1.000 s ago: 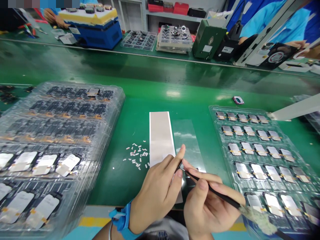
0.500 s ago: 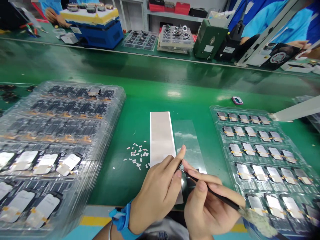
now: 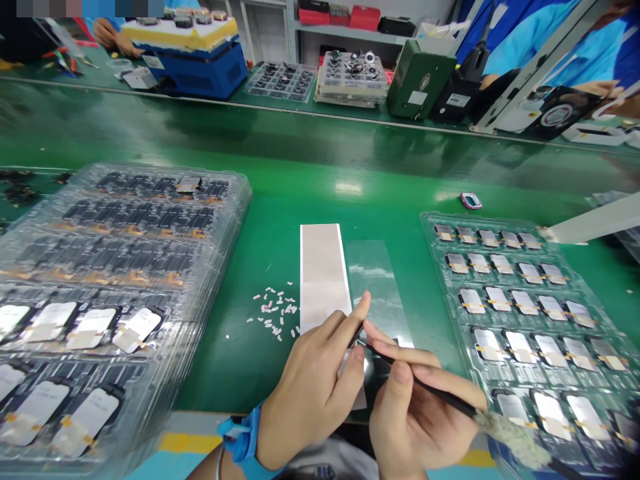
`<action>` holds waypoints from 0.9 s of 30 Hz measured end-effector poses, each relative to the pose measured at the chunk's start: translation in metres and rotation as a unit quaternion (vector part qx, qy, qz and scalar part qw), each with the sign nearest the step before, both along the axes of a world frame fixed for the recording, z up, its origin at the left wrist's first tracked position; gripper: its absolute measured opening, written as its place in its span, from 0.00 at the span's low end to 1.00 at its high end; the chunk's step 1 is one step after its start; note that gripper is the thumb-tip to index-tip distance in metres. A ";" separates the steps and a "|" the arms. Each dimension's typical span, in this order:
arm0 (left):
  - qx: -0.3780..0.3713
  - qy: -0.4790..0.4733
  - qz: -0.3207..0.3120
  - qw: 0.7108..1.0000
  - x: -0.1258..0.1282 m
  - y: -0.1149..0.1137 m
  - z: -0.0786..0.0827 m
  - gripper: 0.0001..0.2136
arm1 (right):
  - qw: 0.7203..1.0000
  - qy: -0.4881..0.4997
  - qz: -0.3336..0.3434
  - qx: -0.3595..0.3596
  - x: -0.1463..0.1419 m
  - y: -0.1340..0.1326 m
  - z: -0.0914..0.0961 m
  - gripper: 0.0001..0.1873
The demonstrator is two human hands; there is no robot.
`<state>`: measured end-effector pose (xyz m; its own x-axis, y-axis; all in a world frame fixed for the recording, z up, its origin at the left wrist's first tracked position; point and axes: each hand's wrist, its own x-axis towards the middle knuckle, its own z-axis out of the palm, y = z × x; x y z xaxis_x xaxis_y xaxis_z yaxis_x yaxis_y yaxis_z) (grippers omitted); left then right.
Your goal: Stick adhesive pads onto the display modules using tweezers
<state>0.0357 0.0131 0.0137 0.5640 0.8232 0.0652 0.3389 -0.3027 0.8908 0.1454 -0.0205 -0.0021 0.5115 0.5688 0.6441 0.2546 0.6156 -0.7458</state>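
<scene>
My right hand (image 3: 425, 413) grips a slim black pen-like tool (image 3: 445, 395), its rear part wrapped in a rough cream material (image 3: 515, 438). The tool's tip points left and meets the fingertips of my left hand (image 3: 320, 380). Between thumb and fingers, my left hand pinches a small flat part with a dark edge (image 3: 356, 335); most of it is hidden by the fingers, so its kind is unclear. Beneath the hands lie a beige strip sheet with white edges (image 3: 323, 267) and a clear plastic film (image 3: 373, 267). Small white slips (image 3: 275, 310) are scattered left of the sheet.
At left, stacked clear trays (image 3: 240, 200) hold small screen modules; another clear tray (image 3: 430, 233) of silver-backed modules lies at right. A small pink-rimmed frame (image 3: 471, 200) sits behind it. Across the raised shelf are a blue machine (image 3: 200, 70), a green box (image 3: 420, 80) and co-workers' hands.
The tool and my right hand have shifted very slightly left near the left fingertips. The small pink-rimmed frame appears slightly further left. My left hand keeps almost the same place.
</scene>
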 end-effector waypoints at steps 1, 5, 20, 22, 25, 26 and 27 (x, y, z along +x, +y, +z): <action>0.001 0.005 0.001 1.000 0.000 0.000 0.000 0.26 | 1.000 0.000 -0.002 0.000 0.000 0.000 0.000 0.15; 0.000 0.016 0.009 1.000 0.001 0.001 0.001 0.26 | 1.000 -0.007 0.000 -0.008 0.001 -0.001 0.001 0.17; 0.064 0.059 0.017 0.996 0.002 0.002 -0.002 0.27 | 1.000 -0.021 0.003 -0.009 0.001 -0.005 0.001 0.20; 0.062 0.057 0.015 0.996 0.001 0.003 -0.002 0.26 | 1.000 -0.023 0.000 -0.004 0.000 -0.003 0.001 0.20; 0.065 0.058 0.014 0.996 0.003 0.007 -0.003 0.25 | 1.000 -0.012 -0.015 -0.005 -0.002 -0.001 0.003 0.18; 0.065 0.061 0.013 0.996 0.004 0.007 -0.002 0.25 | 1.000 -0.011 -0.019 -0.002 -0.002 -0.001 0.004 0.17; 0.066 0.063 0.013 0.996 0.005 0.007 -0.001 0.25 | 1.000 -0.012 -0.028 0.003 -0.003 -0.002 0.003 0.16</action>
